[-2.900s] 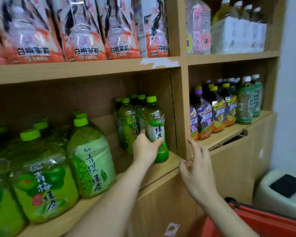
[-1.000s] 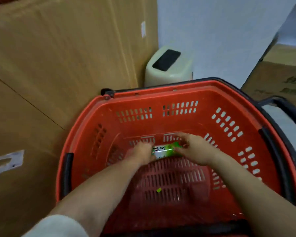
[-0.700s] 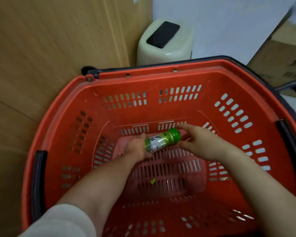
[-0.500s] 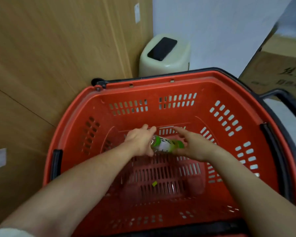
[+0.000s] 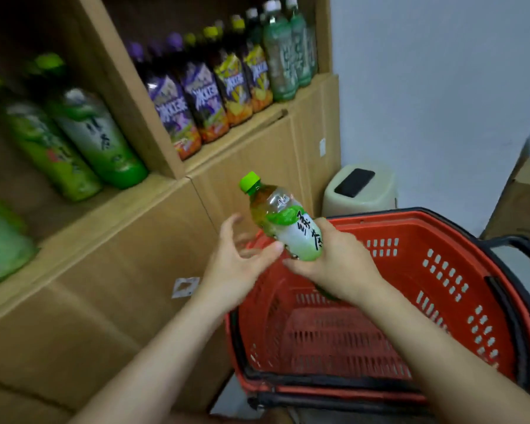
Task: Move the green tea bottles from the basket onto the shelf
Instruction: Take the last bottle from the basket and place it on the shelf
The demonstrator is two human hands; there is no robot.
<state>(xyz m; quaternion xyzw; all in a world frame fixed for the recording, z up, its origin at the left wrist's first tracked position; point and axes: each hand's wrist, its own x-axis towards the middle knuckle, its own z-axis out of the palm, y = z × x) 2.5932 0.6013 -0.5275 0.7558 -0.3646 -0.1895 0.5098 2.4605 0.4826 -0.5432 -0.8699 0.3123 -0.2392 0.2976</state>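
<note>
One clear plastic green tea bottle (image 5: 283, 223), round-shouldered with a bright green cap and a glossy white-and-green sleeve, tilts cap-up toward the far left above the left rim of the slotted red plastic basket (image 5: 441, 270). The curled fingers of the right hand (image 5: 334, 264) wrap its lower half. The left hand (image 5: 236, 264) is spread and holds nothing, thumb tip just beside the bottle's base, while far left the matte wooden shelf (image 5: 135, 197) carries upright green bottles (image 5: 104, 139).

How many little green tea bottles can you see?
3. One bottle is in the right hand, above the red basket. Two shelf bottles stand side by side on the shelf. More may be hidden behind them.
</note>
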